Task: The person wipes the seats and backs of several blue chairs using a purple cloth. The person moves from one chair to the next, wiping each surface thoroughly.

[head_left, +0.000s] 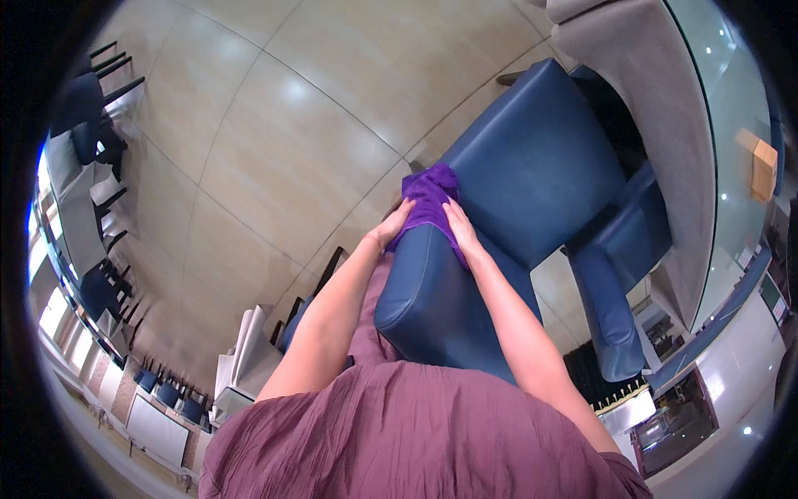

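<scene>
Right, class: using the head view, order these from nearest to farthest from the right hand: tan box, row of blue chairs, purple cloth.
1. Purple cloth: touching the right hand.
2. Tan box: off to the right, on the glass tabletop.
3. Row of blue chairs: far background, lower left.

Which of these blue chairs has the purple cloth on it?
The nearest upholstered chair, where the left hand and right hand touch the purple cloth. The others, like the blue chairs at lower left, stand farther off, with no purple cloth visible.
</scene>
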Action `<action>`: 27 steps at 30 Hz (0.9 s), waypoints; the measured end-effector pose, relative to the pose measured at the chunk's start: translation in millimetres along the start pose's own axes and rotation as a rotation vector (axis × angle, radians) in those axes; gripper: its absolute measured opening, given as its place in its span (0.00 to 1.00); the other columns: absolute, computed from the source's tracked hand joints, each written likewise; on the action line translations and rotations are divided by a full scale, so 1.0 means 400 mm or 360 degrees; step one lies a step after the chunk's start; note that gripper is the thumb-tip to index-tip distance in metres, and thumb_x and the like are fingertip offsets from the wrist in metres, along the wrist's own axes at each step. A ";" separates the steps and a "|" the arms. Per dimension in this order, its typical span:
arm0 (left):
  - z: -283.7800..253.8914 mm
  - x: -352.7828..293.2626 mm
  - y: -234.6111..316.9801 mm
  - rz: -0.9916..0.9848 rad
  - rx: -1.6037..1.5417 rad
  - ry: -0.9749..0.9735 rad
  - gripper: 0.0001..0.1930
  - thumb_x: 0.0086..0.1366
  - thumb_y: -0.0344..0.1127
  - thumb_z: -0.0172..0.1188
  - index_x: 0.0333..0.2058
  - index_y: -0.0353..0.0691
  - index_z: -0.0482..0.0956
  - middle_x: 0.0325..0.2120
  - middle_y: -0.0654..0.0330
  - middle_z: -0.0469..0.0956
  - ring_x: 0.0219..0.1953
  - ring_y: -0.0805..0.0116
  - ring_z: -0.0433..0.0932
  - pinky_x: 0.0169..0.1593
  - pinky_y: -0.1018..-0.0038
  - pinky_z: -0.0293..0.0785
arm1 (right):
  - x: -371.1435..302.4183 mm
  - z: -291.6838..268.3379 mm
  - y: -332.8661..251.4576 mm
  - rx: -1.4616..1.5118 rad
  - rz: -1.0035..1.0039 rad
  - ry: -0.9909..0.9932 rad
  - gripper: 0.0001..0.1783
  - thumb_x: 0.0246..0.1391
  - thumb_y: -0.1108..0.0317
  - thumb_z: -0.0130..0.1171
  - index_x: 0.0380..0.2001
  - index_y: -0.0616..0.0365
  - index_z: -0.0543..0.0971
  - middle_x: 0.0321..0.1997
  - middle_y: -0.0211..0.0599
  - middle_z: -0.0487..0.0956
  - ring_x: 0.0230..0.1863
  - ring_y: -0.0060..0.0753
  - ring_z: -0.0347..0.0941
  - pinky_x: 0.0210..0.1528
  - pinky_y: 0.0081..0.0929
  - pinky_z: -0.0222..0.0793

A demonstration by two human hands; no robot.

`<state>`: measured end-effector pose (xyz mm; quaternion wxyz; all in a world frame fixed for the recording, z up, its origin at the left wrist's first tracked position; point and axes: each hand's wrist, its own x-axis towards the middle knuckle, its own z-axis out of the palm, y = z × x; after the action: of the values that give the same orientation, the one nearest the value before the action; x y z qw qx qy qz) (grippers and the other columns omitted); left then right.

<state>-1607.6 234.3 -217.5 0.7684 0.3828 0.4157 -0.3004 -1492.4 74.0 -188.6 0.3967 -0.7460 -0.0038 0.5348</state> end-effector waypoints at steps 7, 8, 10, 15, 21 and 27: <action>0.106 -0.330 0.114 0.0182 0.0578 0.0483 0.35 0.78 0.57 0.39 0.73 0.40 0.52 0.72 0.54 0.57 0.74 0.65 0.53 0.75 0.69 0.47 | -0.265 -0.035 -0.167 0.0127 -0.0331 0.0049 0.31 0.71 0.53 0.49 0.70 0.56 0.64 0.75 0.47 0.62 0.77 0.45 0.53 0.77 0.35 0.46; 0.117 -0.372 0.140 0.0207 0.0545 0.0331 0.35 0.77 0.55 0.42 0.73 0.40 0.52 0.73 0.52 0.54 0.74 0.63 0.51 0.75 0.69 0.46 | -0.307 -0.043 -0.160 0.0029 -0.0355 0.0040 0.30 0.70 0.53 0.51 0.71 0.53 0.64 0.74 0.47 0.62 0.77 0.46 0.53 0.77 0.38 0.46; 0.110 -0.445 0.175 0.0253 0.0475 0.0030 0.34 0.76 0.53 0.47 0.73 0.42 0.54 0.74 0.49 0.50 0.76 0.59 0.48 0.75 0.68 0.44 | -0.384 -0.060 -0.151 -0.0139 -0.0382 -0.0025 0.33 0.68 0.51 0.53 0.71 0.48 0.64 0.75 0.49 0.61 0.78 0.51 0.49 0.77 0.42 0.45; 0.060 -0.498 0.276 0.0227 0.1036 0.0053 0.21 0.67 0.33 0.61 0.58 0.37 0.77 0.50 0.45 0.82 0.53 0.58 0.82 0.55 0.69 0.76 | -0.499 -0.086 -0.149 -0.0175 -0.0505 0.0083 0.28 0.63 0.56 0.59 0.63 0.54 0.71 0.71 0.44 0.67 0.72 0.49 0.59 0.71 0.40 0.56; 0.170 -0.327 0.469 0.0943 0.1712 0.0097 0.12 0.61 0.28 0.61 0.43 0.36 0.82 0.33 0.46 0.83 0.37 0.47 0.83 0.43 0.62 0.79 | -0.465 -0.156 -0.070 -0.0109 -0.0220 0.0371 0.10 0.62 0.68 0.61 0.43 0.59 0.74 0.39 0.53 0.82 0.42 0.55 0.81 0.41 0.42 0.74; 0.332 -0.005 0.570 0.1423 0.1872 0.0343 0.20 0.63 0.31 0.62 0.54 0.44 0.78 0.53 0.49 0.76 0.58 0.45 0.73 0.58 0.59 0.74 | -0.277 -0.417 0.005 -0.0262 -0.0264 0.1051 0.15 0.64 0.56 0.60 0.43 0.56 0.75 0.28 0.50 0.81 0.32 0.55 0.81 0.34 0.45 0.73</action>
<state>-1376.4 243.5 -90.6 0.4406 0.8906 0.0640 -0.0928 -1407.1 -73.0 -82.8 0.3572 -0.9054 0.0211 0.2285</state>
